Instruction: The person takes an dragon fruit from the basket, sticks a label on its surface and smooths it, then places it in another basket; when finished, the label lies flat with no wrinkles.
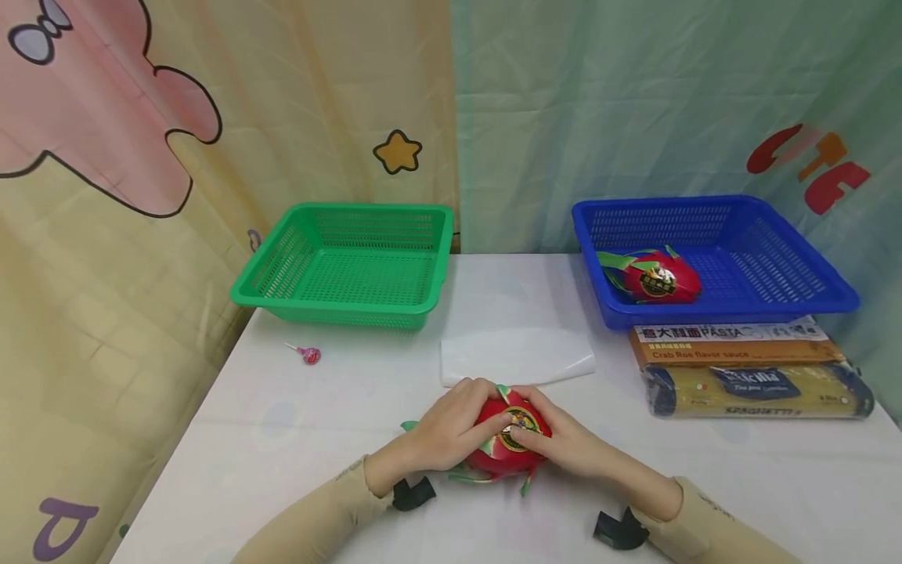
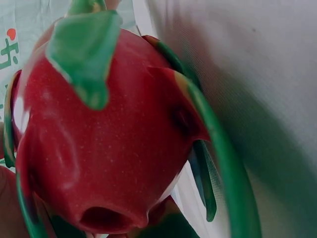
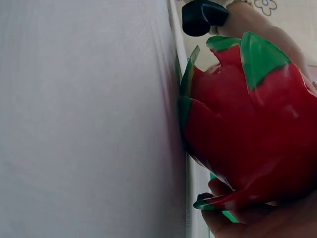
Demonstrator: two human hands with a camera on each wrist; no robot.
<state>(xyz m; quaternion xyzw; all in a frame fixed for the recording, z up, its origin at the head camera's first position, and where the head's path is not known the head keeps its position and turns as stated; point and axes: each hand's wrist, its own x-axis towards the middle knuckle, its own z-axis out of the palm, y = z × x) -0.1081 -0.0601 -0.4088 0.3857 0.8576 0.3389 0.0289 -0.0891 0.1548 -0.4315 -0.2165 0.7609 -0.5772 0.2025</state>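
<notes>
A red dragon fruit [image 1: 502, 460] with green-tipped scales and a round black-and-gold sticker is held between both hands, low over the front middle of the table. My left hand [image 1: 447, 427] grips it from the left, thumb across the top by the sticker. From the other side my right hand [image 1: 574, 442] grips it, its thumb on the sticker too. The left wrist view shows the fruit's hollow end [image 2: 109, 217] and a long green scale [image 2: 223, 144]. In the right wrist view, fingers [image 3: 223, 220] curl along the fruit's lower side.
A green basket [image 1: 345, 309] stands at back left. At back right, a blue basket [image 1: 796, 301] contains another dragon fruit [image 1: 665, 278]. A pasta box [image 1: 740, 348] and a spaghetti pack [image 1: 761, 392] lie before it. A lollipop [image 1: 308, 355] lies left; a white plastic sheet [image 1: 514, 356] lies mid-table.
</notes>
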